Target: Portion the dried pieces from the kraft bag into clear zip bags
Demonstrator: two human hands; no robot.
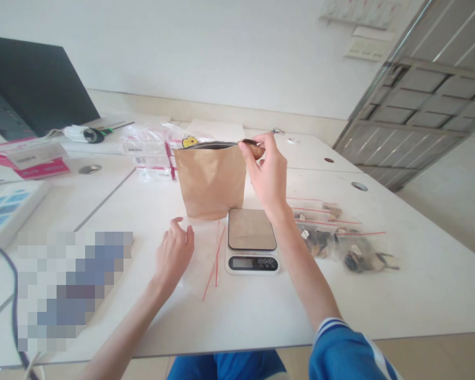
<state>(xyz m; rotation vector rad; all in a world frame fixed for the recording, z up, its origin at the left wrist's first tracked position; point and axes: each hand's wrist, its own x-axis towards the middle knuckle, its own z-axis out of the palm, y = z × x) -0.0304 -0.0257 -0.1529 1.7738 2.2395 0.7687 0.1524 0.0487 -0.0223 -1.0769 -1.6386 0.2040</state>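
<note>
My right hand (267, 171) pinches a brown, curved, dried-looking piece (257, 151) between thumb and fingers, at the right end of the bag's mouth; its exact kind is unclear. The brown kraft paper bag (211, 182) stands upright with its top open, its contents hidden. Below my right wrist sits a kitchen scale (252, 229) with a bare plate and a display I cannot read. My left hand (176, 245) rests over the table with loosely curled, parted fingers and holds nothing. Beside it lie clear zip bags with red seal strips (216, 258).
Filled clear zip bags (356, 253) holding dark pieces and small labels lie right of the scale. Pink-and-white boxes in plastic (150, 150) stand behind the kraft bag. A black monitor (39, 84) and a white power strip (8, 211) are at left. Cable holes (359, 186) pierce the tabletop.
</note>
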